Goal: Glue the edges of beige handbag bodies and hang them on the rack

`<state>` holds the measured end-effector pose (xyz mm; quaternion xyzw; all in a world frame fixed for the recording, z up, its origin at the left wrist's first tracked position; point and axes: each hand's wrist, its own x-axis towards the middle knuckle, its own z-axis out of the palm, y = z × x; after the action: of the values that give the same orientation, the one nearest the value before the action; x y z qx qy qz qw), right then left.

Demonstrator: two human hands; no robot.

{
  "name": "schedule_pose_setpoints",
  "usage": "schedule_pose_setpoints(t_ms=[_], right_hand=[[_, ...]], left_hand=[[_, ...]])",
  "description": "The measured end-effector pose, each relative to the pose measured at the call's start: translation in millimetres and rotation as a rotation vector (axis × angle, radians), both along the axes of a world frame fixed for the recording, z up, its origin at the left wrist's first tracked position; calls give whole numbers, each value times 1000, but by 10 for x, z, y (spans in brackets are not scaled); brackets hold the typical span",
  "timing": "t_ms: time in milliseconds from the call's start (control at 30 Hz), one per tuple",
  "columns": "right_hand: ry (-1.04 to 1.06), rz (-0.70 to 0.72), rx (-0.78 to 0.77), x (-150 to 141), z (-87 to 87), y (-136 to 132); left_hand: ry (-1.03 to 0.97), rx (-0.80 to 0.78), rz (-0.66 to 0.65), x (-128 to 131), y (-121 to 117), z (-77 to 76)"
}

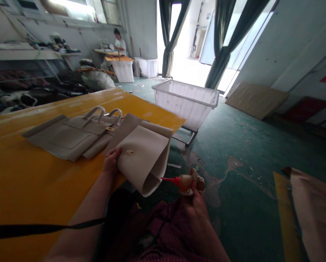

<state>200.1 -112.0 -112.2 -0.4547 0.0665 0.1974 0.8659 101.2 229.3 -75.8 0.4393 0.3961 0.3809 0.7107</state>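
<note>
Red checked clothing [157, 233] fills the bottom of the view, with a black strap [43, 230] crossing the left forearm [83, 222]. Beyond it, a yellow table [29, 189] stretches away on the left and a green painted floor [247, 218] on the right, with a white plastic bin [184, 102] on a metal frame past the table's far corner. A co-worker [119, 43] stands far off near more bins. A beige handbag [70, 138] lies flat on the table, its two handles raised. Just beside it, partly past the table's edge, is a curved leather panel [142, 160], its long axis running from the bag toward the person and its lower end curling over. The left hand [112, 162], the nearer one, grips the panel's edge. The right hand [196, 207] is closed round a glue bottle [186, 182] wrapped in a crumpled scrap. The bottle lies crosswise, its red nozzle [169, 179] pointing left, the tip just at the panel's curled edge; whether they touch is hard to tell. A small brass clasp [129, 151] sits on the panel.
</note>
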Motion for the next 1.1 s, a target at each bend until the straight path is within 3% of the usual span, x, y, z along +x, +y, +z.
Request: schedule_pose_setpoints(t_ms=[100,400,633,767,933,1100], right_hand=[[66,-41,31,-52,-57,30],[153,20,100,-6,36,-30],[88,-122,100,-54,71,32],[73,-177,33,-90,144,35],[-59,-147,-130,-183,230,-22],[-109,-129,-179,-246,327,-99]], left_hand=[[-11,2,8,3,4,-14],[-14,27,-7,2,19,-51],[-15,20,-17,-4,5,-30],[-22,6,-14,-3,13,-28],[-26,1,-9,1,19,-41],[-25,14,-17,2,18,-55]])
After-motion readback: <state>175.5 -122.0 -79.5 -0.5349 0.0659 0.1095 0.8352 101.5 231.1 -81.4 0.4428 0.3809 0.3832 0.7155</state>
